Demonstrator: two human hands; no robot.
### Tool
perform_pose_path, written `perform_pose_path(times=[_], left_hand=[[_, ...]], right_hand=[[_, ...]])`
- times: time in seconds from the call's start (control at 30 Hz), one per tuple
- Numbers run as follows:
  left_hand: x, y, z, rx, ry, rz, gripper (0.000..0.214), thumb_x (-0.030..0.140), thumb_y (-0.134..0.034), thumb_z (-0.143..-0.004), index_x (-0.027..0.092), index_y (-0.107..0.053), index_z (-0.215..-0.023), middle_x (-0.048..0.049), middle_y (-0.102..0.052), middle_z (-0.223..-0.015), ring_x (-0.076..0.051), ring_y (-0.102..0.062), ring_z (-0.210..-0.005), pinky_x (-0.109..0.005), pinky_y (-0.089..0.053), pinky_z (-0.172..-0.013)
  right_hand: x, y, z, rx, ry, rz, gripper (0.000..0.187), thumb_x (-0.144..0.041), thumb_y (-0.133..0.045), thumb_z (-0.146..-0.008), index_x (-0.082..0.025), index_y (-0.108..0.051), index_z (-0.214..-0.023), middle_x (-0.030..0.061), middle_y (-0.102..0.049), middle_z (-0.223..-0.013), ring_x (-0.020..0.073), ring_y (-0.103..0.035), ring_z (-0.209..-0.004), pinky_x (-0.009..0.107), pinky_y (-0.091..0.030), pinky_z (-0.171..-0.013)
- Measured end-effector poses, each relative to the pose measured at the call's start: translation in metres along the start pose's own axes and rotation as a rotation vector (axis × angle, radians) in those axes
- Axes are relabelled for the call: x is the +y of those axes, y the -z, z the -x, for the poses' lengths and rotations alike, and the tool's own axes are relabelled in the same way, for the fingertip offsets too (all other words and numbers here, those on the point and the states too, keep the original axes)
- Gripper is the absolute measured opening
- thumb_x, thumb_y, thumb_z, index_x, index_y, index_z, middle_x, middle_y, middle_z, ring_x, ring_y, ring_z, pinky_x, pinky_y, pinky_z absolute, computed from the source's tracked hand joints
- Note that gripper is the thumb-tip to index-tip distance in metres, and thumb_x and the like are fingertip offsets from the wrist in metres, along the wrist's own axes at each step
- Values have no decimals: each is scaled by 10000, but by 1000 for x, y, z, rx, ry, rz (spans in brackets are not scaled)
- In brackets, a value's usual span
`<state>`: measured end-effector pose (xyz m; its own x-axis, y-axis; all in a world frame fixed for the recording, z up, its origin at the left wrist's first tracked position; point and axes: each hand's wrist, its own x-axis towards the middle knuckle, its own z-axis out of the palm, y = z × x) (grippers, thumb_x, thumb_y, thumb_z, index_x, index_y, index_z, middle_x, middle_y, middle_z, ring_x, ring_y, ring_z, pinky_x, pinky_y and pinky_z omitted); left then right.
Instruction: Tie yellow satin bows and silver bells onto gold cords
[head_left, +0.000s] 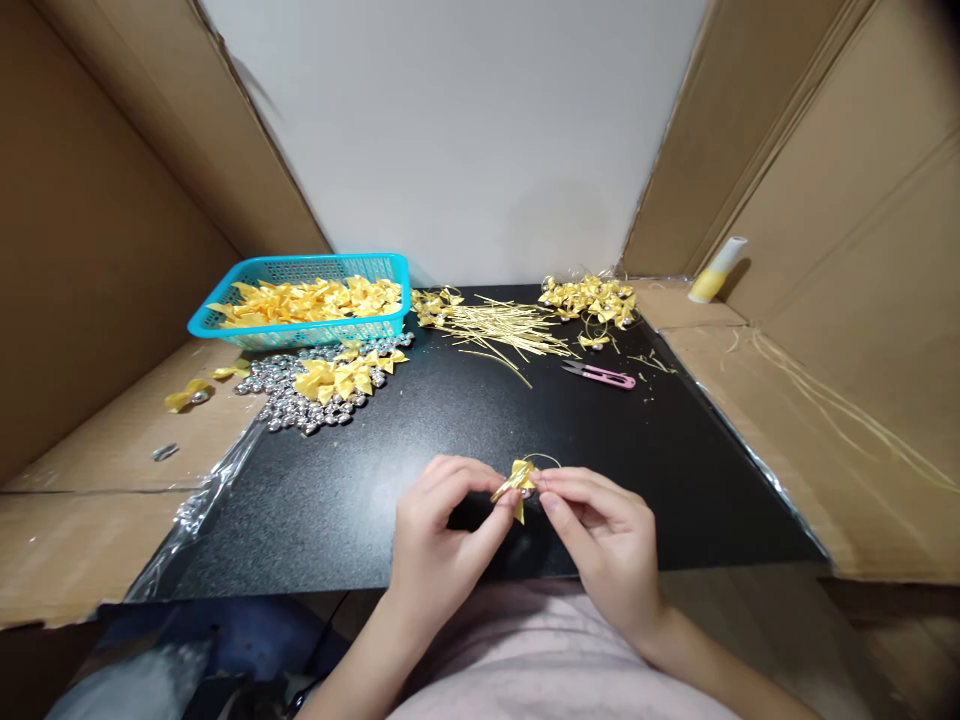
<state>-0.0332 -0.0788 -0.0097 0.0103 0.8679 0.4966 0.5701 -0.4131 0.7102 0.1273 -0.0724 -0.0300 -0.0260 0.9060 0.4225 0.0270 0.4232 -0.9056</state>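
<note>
A small yellow ribbon bow is held between both my hands just above the near part of the black mat. My left hand pinches the bow's left side with thumb and fingers. Pinching its right side is my right hand, where a thin gold thread loop curves up behind the bow. Both hands are closed in pinches.
A turquoise basket of yellow bows stands at back left. Silver bells with a few bows on them lie in front of it. Gold threads, finished bows and pink snips lie farther back. Cardboard walls enclose the sides.
</note>
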Motion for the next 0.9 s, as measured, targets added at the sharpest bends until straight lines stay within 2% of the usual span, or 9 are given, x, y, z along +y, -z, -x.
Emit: perform_pose_path(times=[0.1,0.2,0.27,0.43,0.63,0.9], left_hand=[[-2,-2,2,-14,145,52,37,209,-658,-812,192,-653,-779,-6,-694,-748,-148,-638,-694,-268,-501,-678],[-3,-4,4,-136,292,226,82,259,-643,-834,185,-657,-865,-14,-713,-791,-149,-666,-701,-254,-534,-665],[-2,-5,5,-177,321,296,100,264,-649,-832,179,-662,-884,-18,-724,-804,-148,-678,-710,-245,-546,-673],[1,-6,7,-60,229,190,44,223,-677,-805,180,-681,-809,-2,-721,-724,-130,-663,-631,-221,-535,-625],[3,-7,9,35,35,74,41,153,-657,-804,191,-671,-797,-22,-736,-780,-158,-686,-705,-253,-536,-674],[4,-10,12,78,-18,107,98,104,-647,-782,192,-667,-820,-39,-731,-839,-174,-688,-769,-273,-542,-711]], right_hand=[[1,1,1,-12,3,-8,164,-106,-619,-833,-212,-740,-862,65,-741,-908,176,-716,-840,253,-620,-720],[2,1,1,-20,6,-7,162,-115,-615,-839,-212,-741,-866,69,-742,-911,181,-716,-843,258,-620,-719],[1,2,1,-20,11,1,152,-128,-612,-842,-206,-742,-857,75,-742,-906,188,-716,-837,269,-621,-714],[1,3,1,-30,19,16,154,-117,-614,-836,-203,-739,-859,77,-739,-913,191,-712,-846,280,-617,-726],[1,3,3,-39,56,11,185,-84,-614,-824,-214,-734,-880,63,-736,-917,183,-711,-844,269,-611,-716],[3,4,3,-33,68,15,217,-59,-619,-812,-222,-735,-894,56,-737,-925,181,-709,-848,275,-602,-739]])
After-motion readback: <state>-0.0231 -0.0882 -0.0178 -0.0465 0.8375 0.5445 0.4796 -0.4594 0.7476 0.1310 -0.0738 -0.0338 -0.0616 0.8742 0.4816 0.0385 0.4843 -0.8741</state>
